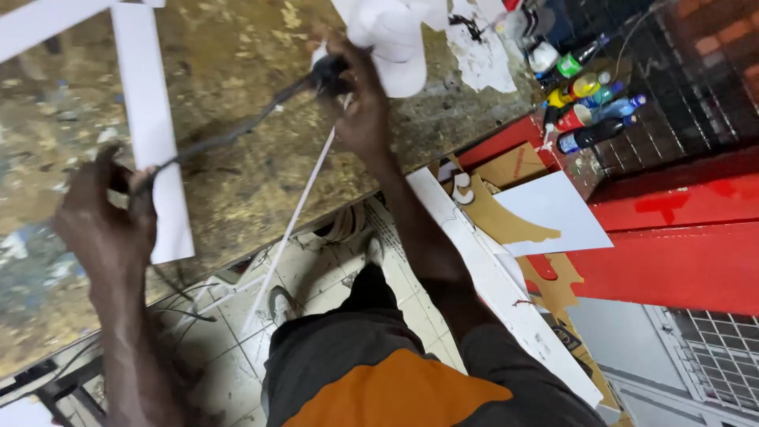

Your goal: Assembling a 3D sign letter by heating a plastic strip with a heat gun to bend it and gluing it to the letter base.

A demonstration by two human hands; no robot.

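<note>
Over the stained workbench point(237, 63), the left hand point(107, 217) and right hand point(360, 99) each close their fingers around an end of a dark cord point(229, 136) stretched taut above a white strip point(150, 126)

On the worktable point(237, 47) lies a flat strip of board point(150, 134), near its left part. A dark rod point(229, 134) crosses over this strip, from the left hand point(107, 221) at the table's near edge to the right hand point(360, 103) further in. Behind the right hand sits a moulded form point(395, 39) on the table. A thin strip point(288, 229) hangs from the right hand over the edge, down to the tiled floor point(316, 269). To the right (past the table's end) bottles point(589, 103) stand together, and cardboard pieces point(506, 213) lie below them
</note>
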